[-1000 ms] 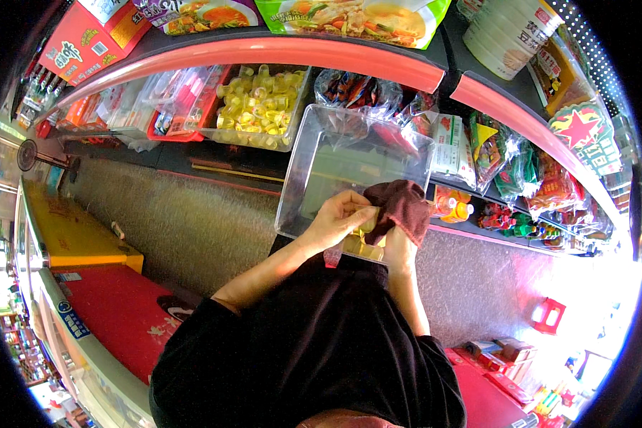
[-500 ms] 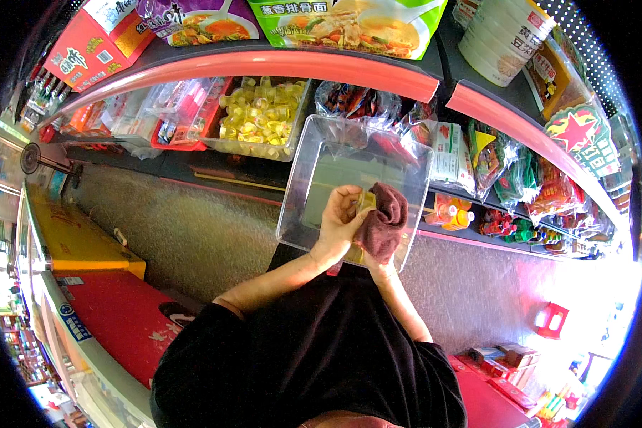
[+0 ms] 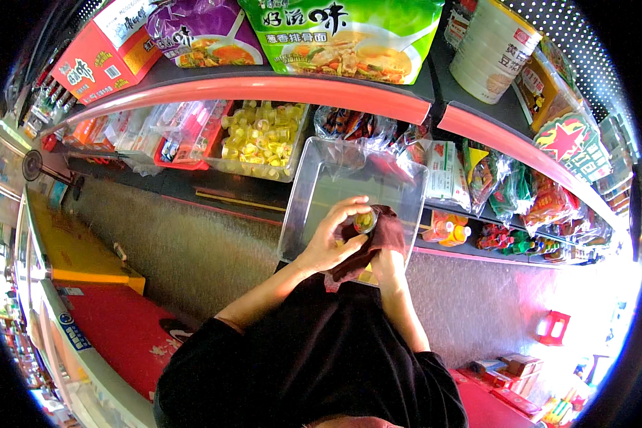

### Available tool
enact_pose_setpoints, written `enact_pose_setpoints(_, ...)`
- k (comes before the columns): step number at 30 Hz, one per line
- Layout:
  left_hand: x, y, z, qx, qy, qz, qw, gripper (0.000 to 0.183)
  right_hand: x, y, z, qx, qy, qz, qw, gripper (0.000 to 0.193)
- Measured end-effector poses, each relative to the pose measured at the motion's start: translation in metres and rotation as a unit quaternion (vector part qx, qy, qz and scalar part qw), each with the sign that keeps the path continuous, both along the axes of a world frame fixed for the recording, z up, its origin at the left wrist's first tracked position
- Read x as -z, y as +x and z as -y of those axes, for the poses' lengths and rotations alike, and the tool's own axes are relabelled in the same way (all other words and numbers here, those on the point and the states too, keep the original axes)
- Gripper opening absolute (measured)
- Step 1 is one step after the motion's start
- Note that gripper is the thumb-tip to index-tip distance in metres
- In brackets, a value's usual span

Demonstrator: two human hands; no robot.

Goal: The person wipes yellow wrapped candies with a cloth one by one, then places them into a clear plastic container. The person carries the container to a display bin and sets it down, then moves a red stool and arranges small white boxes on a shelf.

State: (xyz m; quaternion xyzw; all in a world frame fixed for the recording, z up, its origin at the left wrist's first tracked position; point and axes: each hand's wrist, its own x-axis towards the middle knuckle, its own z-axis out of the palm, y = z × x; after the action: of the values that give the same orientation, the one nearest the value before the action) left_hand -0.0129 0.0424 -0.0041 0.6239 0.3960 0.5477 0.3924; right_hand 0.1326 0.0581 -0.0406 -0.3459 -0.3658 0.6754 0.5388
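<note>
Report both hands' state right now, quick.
Left hand: closed, holding a small yellow jelly cup between thumb and fingers.
Right hand: closed, holding a dark maroon cloth.

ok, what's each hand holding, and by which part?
Left hand: small yellowish cup, by its sides. Right hand: maroon cloth; exact grip hidden.

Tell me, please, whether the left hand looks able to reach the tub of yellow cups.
Probably yes: the tub looks uncovered, ahead and left of the left hand, just past the side of the bin. That hand holds a cup, so may need freeing first.
</note>
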Motion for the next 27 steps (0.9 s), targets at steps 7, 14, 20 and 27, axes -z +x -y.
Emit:
enact_pose_setpoints(7,-0.005,-0.001,0.005,0.030,-0.255,0.172,0.951,0.029,-0.029,0.007,-0.007,-0.023,0.143,0.381,0.913,0.037)
enact_pose_setpoints(14,0.005,0.001,0.006,0.011,-0.312,0.204,0.928,0.030,-0.029,-0.001,0.006,0.030,0.197,0.392,0.898,0.040)
enact_pose_setpoints(20,0.008,-0.002,0.005,0.037,-0.362,0.226,0.904,0.031,-0.030,-0.002,0.014,-0.018,0.186,0.297,0.936,0.047)
enact_pose_setpoints(27,0.002,-0.002,0.010,-0.020,-0.141,0.053,0.988,0.031,0.040,0.004,0.008,0.035,0.255,0.385,0.886,0.037)
